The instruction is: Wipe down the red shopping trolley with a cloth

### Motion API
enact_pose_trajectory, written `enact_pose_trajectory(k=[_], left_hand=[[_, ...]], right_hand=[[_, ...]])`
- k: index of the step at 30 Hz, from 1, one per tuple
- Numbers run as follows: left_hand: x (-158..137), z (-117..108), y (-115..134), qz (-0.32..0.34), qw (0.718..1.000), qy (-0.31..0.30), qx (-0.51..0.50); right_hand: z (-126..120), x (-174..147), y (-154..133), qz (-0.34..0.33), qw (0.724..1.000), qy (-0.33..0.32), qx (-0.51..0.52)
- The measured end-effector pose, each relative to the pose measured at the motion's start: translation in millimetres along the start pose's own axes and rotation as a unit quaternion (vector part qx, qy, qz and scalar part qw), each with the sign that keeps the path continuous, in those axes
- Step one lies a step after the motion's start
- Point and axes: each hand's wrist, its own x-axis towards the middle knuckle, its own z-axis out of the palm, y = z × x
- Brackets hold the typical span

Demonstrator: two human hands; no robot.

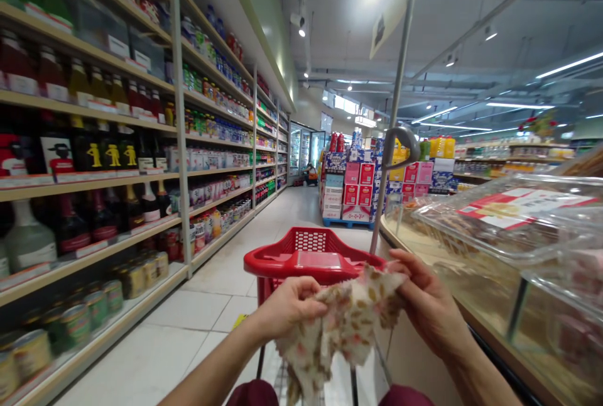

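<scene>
A crumpled cloth (351,318), off-white with brown leaf shapes and pink spots, hangs between my two hands. My left hand (294,307) pinches its left upper edge between thumb and fingers. On the other side, my right hand (424,296) grips the upper right corner, fingers bent around it. The lower part of the cloth droops in loose folds. Just beyond it stands a red shopping cart (276,263) with a perforated plastic basket, its near rim partly covered by the cloth and my right fingers.
Shelves (89,186) of bottles and cans line the left side. At right, close by, is a display counter (461,268) with clear plastic boxes (518,205). A metal pole (398,92) rises beside the cart. Stacked cartons (351,186) stand ahead; a person (311,173) crouches far down the tiled aisle.
</scene>
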Motion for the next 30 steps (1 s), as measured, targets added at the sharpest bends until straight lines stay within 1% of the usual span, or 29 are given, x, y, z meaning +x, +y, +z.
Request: enact_pose_trajectory(k=[3,4,5,7,8,9,10,11,12,13,14,15,16,17,18,19,21,22,23,24,25,26,27,28,29,30], left_hand=[[-3,-15,16,-0.013,0.997,-0.055,0.050],[-2,-16,20,-0.009,0.994,-0.064,0.084],[-1,-15,23,0.003,0.991,-0.052,0.126],[4,-9,23,0.040,0.977,0.023,0.207],[7,-4,21,0.059,0.969,0.071,0.229],[11,1,17,0.072,0.965,0.112,0.226],[15,5,13,0.074,0.968,0.141,0.193],[18,9,8,0.067,0.977,0.156,0.131],[21,12,4,0.058,0.984,0.163,0.048],[22,13,0,0.052,0.983,0.168,-0.042],[24,14,-3,0.052,0.975,0.174,-0.125],[24,15,-6,0.054,0.964,0.179,-0.190],[24,16,-7,0.059,0.954,0.181,-0.233],[24,17,-7,0.060,0.947,0.178,-0.261],[23,19,-6,0.058,0.943,0.170,-0.280],[23,22,-5,0.055,0.941,0.157,-0.294],[23,26,0,0.057,0.943,0.116,-0.307],[24,27,2,0.062,0.949,0.091,-0.296],[26,24,4,0.073,0.958,0.077,-0.266],[29,19,5,0.093,0.970,0.084,-0.211],[33,12,5,0.117,0.977,0.118,-0.130],[37,2,3,0.141,0.975,0.172,-0.021],[42,-9,0,0.160,0.954,0.233,0.097],[47,-20,-5,0.169,0.922,0.284,0.203],[52,-29,-11,0.169,0.890,0.314,0.285],[56,-37,-18,0.163,0.868,0.323,0.340]], right_hand=[[-15,-5,-5,-0.012,1.000,-0.009,-0.001],[-18,-5,-5,-0.020,1.000,-0.008,-0.007],[-20,-4,-4,-0.027,0.999,-0.005,-0.028],[-16,-1,2,-0.044,0.991,0.016,-0.122],[-11,-1,5,-0.062,0.981,0.031,-0.184],[-3,-1,8,-0.089,0.966,0.041,-0.240],[5,-3,11,-0.116,0.951,0.029,-0.284],[14,-6,13,-0.140,0.940,-0.007,-0.309],[23,-9,14,-0.155,0.935,-0.060,-0.314],[30,-13,14,-0.153,0.933,-0.115,-0.305],[35,-16,15,-0.137,0.934,-0.156,-0.289],[38,-19,16,-0.122,0.939,-0.162,-0.277],[39,-20,18,-0.117,0.946,-0.135,-0.272],[39,-21,22,-0.121,0.949,-0.093,-0.276],[39,-21,29,-0.128,0.947,-0.064,-0.287],[39,-21,37,-0.139,0.943,-0.050,-0.298],[42,-19,56,-0.153,0.940,-0.052,-0.300],[43,-17,64,-0.149,0.945,-0.049,-0.286],[44,-13,70,-0.141,0.953,-0.027,-0.267],[43,-7,73,-0.137,0.959,0.013,-0.249],[40,1,73,-0.138,0.959,0.061,-0.240],[37,11,72,-0.149,0.953,0.103,-0.243],[33,22,70,-0.174,0.940,0.133,-0.261],[30,32,68,-0.207,0.922,0.141,-0.296],[28,41,68,-0.238,0.900,0.121,-0.345],[28,49,71,-0.258,0.875,0.077,-0.402]])
